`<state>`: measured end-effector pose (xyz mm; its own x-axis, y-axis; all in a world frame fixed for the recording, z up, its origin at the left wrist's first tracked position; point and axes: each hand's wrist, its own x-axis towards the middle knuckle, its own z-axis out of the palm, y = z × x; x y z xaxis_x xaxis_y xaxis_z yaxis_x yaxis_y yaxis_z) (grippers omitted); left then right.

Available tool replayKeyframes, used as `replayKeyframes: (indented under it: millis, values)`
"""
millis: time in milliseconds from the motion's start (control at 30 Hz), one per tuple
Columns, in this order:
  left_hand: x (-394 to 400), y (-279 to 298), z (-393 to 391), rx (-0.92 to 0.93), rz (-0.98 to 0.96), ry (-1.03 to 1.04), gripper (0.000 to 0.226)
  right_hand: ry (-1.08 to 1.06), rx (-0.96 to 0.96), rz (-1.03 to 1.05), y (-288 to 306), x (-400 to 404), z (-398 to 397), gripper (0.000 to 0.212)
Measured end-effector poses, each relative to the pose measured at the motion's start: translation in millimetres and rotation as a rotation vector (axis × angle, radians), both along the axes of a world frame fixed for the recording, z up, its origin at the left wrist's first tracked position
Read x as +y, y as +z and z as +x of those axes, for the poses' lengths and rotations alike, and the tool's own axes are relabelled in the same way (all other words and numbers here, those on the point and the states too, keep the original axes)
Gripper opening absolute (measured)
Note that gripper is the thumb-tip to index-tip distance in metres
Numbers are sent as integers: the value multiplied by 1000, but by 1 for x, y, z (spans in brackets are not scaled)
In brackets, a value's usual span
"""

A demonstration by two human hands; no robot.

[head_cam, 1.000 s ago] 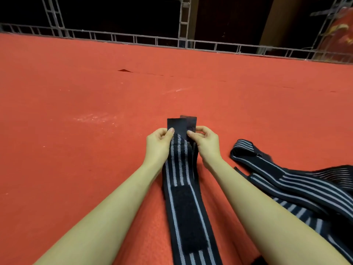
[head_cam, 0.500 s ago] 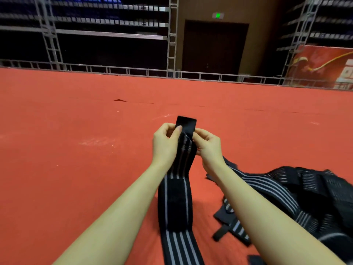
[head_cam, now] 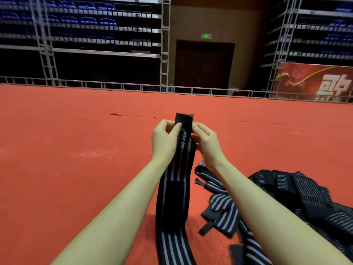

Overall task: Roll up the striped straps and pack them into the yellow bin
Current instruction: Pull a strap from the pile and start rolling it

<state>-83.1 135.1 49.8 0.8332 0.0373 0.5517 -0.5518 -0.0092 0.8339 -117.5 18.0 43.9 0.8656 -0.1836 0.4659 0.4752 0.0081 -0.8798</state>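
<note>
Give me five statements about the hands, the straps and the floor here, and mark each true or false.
1. Both hands, left and right, pinch the top of one strap. True.
2. The pile of straps lies to the person's left. False: it lies to the right.
3. The floor is red. True.
4. The held strap is fully rolled up. False: it hangs down long and unrolled.
5. A yellow bin stands beside the pile. False: no bin is in view.

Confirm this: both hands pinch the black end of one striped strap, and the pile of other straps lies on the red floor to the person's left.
Wrong side. The head view shows the pile of other straps on the red floor to the person's right. The rest holds: left hand and right hand pinch the black end of one striped strap.
</note>
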Motion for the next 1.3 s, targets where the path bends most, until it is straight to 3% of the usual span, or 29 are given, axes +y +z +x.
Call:
replayKeyframes:
  millis: [267, 433, 500, 600, 800, 967, 1067, 1200, 1300]
  values:
    - [-3, 8, -8, -13, 39, 28, 11, -168, -123, -121, 10, 3, -8, 14]
    - [-1, 15, -13, 195, 73, -162, 30, -267, -170, -190, 21, 4, -12, 23]
    - [0, 16, -18, 86, 154, -164, 24, -319, -186, -224, 28, 3, -15, 24]
    - [0, 20, -28, -59, 125, -220, 15, -364, -220, -259, 38, 2, -18, 30]
    - [-3, 29, -43, -215, 199, -195, 11, -356, -277, -358, 56, 0, -24, 22]
    - [3, 33, -42, -136, 331, -239, 26, -365, -274, -234, 69, -6, -30, 24]
    - [5, 28, -46, -165, 419, -247, 21, -356, -248, -215, 68, -7, -33, 18]
    - [4, 36, -47, -127, 238, -285, 14, -229, -102, -238, 46, -8, -39, 19]
    - [10, 50, -44, -126, 206, -283, 15, -58, -55, -257, 34, -10, -45, 6]
